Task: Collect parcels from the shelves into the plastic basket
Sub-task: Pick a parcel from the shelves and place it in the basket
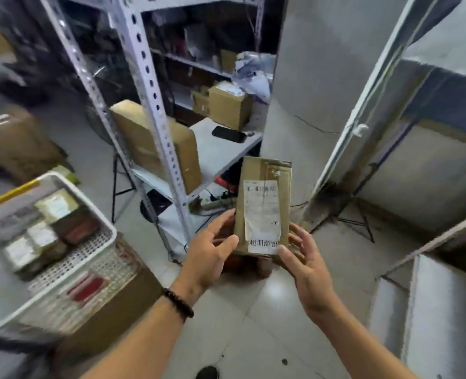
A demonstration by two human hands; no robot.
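Note:
A flat brown cardboard parcel (pixel 264 192) with a white shipping label stands upright in front of me. My left hand (pixel 212 250) grips its lower left edge, thumb across the front and fingers behind. My right hand (pixel 305 258) holds the lower right edge with thumb and fingers curled round it. The white plastic basket (pixel 100 255) sits at the left on a brown carton (pixel 116 310) and holds several small parcels (pixel 56 206). More brown parcels (pixel 229 105) lie on the white metal shelves (pixel 155 105) ahead.
A tall padded brown parcel (pixel 182 154) leans behind the shelf post. A black phone (pixel 229 134) lies on the shelf board. A power strip (pixel 215 203) and cables lie on the tiled floor. Grey shelf boards (pixel 442 310) are at the right. A large carton (pixel 15 140) stands at the far left.

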